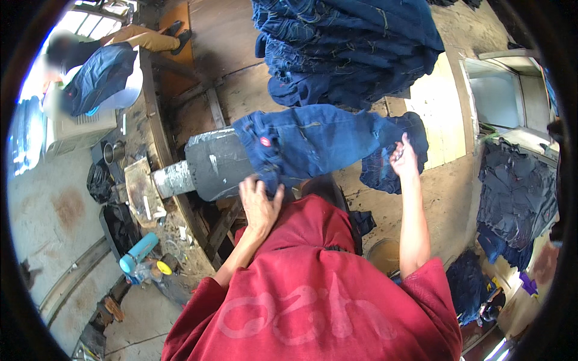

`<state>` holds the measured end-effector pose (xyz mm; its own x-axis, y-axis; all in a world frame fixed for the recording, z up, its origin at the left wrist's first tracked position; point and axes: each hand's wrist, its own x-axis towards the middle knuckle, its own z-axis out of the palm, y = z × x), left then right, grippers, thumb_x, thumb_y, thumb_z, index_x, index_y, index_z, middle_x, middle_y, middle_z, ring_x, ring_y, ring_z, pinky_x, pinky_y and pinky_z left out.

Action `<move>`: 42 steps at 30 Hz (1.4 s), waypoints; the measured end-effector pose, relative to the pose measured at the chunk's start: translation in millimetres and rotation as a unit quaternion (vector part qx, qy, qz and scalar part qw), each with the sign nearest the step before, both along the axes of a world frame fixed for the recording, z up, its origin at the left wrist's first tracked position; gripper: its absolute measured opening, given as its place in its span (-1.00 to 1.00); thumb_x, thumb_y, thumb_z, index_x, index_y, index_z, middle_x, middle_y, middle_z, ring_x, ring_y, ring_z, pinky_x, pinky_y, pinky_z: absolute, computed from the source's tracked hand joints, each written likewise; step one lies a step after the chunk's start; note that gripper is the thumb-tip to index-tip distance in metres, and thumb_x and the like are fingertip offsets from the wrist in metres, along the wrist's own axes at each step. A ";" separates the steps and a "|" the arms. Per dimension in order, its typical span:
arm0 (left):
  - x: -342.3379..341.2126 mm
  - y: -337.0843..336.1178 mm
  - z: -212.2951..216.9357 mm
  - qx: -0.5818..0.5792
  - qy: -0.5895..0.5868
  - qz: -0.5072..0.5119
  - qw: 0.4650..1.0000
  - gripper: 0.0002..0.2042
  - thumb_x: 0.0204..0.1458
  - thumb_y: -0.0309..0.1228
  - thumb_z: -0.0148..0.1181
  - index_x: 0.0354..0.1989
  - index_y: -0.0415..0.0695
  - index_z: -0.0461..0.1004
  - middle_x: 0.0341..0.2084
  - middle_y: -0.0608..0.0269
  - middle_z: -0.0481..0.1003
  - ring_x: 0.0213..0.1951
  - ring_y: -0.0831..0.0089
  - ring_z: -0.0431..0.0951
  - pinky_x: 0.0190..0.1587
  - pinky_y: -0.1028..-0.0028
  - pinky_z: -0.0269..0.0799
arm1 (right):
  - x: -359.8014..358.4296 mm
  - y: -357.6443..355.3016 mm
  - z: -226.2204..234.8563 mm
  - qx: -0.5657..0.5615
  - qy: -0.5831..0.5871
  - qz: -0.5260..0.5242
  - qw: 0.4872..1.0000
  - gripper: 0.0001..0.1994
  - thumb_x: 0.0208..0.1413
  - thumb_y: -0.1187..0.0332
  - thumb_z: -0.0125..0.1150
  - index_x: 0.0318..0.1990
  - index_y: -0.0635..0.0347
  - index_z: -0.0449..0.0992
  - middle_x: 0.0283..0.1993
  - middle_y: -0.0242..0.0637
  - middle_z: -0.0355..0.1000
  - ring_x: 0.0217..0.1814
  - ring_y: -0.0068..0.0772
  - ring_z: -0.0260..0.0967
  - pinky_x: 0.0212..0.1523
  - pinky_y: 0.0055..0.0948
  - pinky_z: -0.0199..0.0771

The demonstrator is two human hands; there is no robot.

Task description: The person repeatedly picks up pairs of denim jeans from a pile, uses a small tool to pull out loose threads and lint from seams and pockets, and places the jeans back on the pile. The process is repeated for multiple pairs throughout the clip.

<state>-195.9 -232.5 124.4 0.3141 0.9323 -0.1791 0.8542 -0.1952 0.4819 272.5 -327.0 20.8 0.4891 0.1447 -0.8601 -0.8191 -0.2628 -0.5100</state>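
A pair of blue jeans (313,141) with a small red patch is drawn over a dark padded cylinder (218,165) that lies sideways in front of me. My left hand (259,207) rests at the near edge of the cylinder beside the jeans, its fingers spread. Over the far right end of the jeans is my right hand (404,159), thumb up and fingers curled in. What those fingers hold, if anything, is hidden. A darker part of denim (382,171) hangs below and beside that hand.
A big heap of jeans (349,45) lies beyond the cylinder. The cylinder's pale end post (173,179) meets a worn wooden bench (153,120). At lower left is a light blue bottle (138,251). Dark garments (515,189) hang at right. A person (144,39) sits at upper left.
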 end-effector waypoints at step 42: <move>59.2 236.7 -42.6 -0.132 0.065 -0.327 0.933 -0.11 0.14 0.52 0.15 -0.25 -0.31 0.75 -0.49 -0.25 0.67 -0.33 -0.24 0.75 -0.20 -0.02 0.69 | -364.4 98.6 134.0 0.073 -0.606 0.458 0.646 -0.74 0.27 0.45 0.43 0.09 0.19 0.65 -0.26 -0.19 0.72 -0.38 -0.15 0.69 -0.33 -0.25 0.68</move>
